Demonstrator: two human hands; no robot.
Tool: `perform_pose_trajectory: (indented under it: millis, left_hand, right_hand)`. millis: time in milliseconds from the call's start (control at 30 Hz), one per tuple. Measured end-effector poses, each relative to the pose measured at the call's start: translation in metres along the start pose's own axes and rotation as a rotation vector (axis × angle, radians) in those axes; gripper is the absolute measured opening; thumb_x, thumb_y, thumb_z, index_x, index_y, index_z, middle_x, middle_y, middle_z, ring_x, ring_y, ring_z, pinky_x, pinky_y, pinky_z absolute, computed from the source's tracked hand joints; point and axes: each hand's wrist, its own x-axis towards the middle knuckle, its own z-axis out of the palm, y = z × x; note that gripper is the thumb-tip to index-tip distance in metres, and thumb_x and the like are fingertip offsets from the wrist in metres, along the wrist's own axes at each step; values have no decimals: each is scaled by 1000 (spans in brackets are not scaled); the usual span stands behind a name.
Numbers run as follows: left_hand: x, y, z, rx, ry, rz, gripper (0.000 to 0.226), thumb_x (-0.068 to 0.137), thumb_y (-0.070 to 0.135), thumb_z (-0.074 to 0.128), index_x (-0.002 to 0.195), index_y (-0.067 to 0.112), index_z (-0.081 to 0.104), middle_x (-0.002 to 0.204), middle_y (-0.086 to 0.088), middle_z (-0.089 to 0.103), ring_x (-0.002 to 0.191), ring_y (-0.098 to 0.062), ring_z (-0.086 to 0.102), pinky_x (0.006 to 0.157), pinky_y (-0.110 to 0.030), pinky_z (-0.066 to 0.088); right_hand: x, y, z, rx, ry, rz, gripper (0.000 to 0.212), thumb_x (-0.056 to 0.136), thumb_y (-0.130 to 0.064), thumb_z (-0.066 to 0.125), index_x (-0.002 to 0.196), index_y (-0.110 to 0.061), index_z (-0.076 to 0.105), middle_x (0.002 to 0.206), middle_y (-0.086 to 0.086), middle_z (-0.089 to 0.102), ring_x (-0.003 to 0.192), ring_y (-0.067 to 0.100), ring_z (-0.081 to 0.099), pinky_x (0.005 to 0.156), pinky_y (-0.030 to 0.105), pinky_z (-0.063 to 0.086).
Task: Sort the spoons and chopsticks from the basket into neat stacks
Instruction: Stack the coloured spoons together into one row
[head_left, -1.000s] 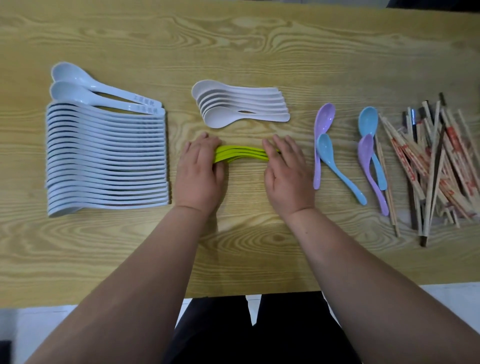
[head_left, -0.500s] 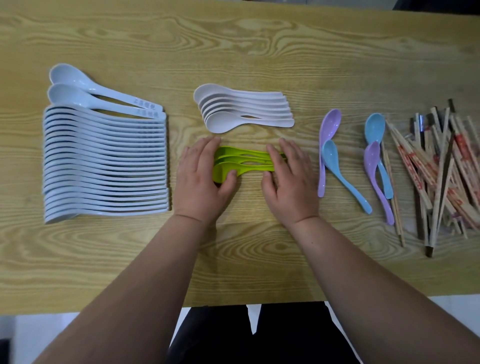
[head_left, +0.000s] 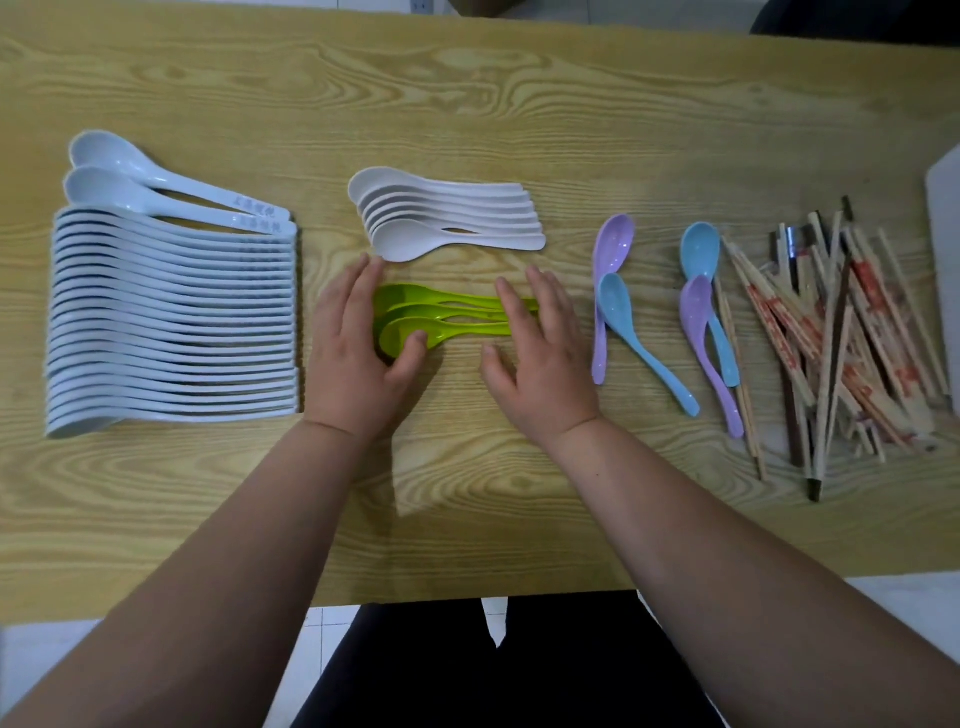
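wooden table (head_left: 467, 104) | 9 o'clock: pale spoon row (head_left: 171, 322) | centre: green spoons (head_left: 447, 317) | 12: white spoons (head_left: 447, 218) | 3: pastel spoons (head_left: 618, 312), chopsticks (head_left: 841, 338) beyond

Counter: the counter (head_left: 467, 104) was pale wood with bold, wavy grain.
Floor: white tiled floor (head_left: 322, 621) showed past the near edge.
Far corner: a dark shape (head_left: 857, 23), unclear.
Light: even and soft.

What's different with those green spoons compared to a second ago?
The green spoons, squeezed into a tight bundle a second ago, now lie fanned in a staggered row. The left hand and right hand have loosened their grip, opening out at the spoons' ends. The white spoon stacks, coloured spoons and chopsticks stayed put.
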Motion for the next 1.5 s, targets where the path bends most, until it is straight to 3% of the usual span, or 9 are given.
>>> perform_pose_trajectory:
  millis: [267, 433, 600, 833, 1000, 1067, 1167, 1333, 1500]
  left_hand:
    - [-5, 75, 1, -33, 77, 182, 50, 83, 12, 63, 131, -1, 54, 127, -17, 55, 119, -34, 50, 111, -33, 34]
    - [37, 148, 36, -109, -158, 121, 42, 86, 17, 61, 127, 13, 55, 111, -2, 58, 90, -10, 55, 82, -35, 51]
    - [72, 187, 71, 292, -462, -27, 45, 89, 44, 61, 125, 19, 53, 118, -5, 60, 104, -30, 62, 83, -42, 51]
    - [75, 197, 93, 408, -541, -115, 26, 89, 24, 63, 110, 11, 54, 101, -10, 60, 91, -35, 60, 65, -35, 37]
    - [68, 202, 89, 180, -484, -161, 11, 86, 18, 61, 97, 14, 61, 85, -2, 63, 77, -26, 57, 58, -31, 35]
    - [58, 206, 78, -67, -440, -244, 6, 83, 17, 62, 89, 17, 61, 69, 8, 57, 73, -25, 63, 58, -31, 47]
    - [38, 209, 61, -409, -392, -405, 5, 82, 12, 58, 84, 16, 56, 69, 0, 54, 70, -26, 70, 70, -45, 62]
    - [12, 202, 44, -685, -311, -580, 11, 85, 7, 49, 79, 16, 49, 85, -13, 55, 69, -28, 62, 63, -47, 61]
    - [1, 203, 25, -814, -151, -779, 7, 89, 17, 48, 83, 20, 48, 75, 3, 47, 63, -12, 48, 54, -29, 52]
  right_hand:
    - [-45, 60, -79, 12, 161, 26, 41, 82, -15, 64, 122, -7, 65, 117, 11, 63, 110, 29, 57, 102, 36, 43]
    - [-52, 110, -107, -72, 102, 104, 35, 84, -22, 65, 116, -8, 67, 108, 12, 64, 102, 33, 57, 94, 40, 45]
    - [-37, 143, -135, -65, -79, 345, 35, 91, -17, 60, 126, -16, 63, 119, 10, 63, 111, 31, 56, 87, 39, 44]
    - [-23, 158, -146, -129, -271, 271, 10, 93, -24, 55, 97, -16, 59, 95, 0, 53, 82, 24, 52, 63, 34, 34]
    - [-19, 154, -150, 10, -271, 447, 11, 90, -22, 54, 95, -15, 61, 92, 1, 62, 81, 25, 57, 63, 35, 40]
    - [-24, 148, -161, 167, -214, 563, 10, 90, -21, 54, 92, -15, 62, 85, 0, 65, 74, 22, 61, 60, 34, 49]
    - [-38, 136, -180, 368, -138, 689, 12, 93, -20, 50, 84, -16, 56, 78, 1, 62, 62, 15, 61, 45, 28, 46]
    - [-65, 97, -193, 688, -149, 708, 13, 87, -17, 50, 80, -22, 60, 84, -4, 75, 87, 25, 73, 83, 51, 58]
    - [-82, 46, -185, 896, -350, 719, 17, 89, -4, 49, 81, -14, 60, 88, 3, 72, 84, 22, 76, 81, 53, 61]
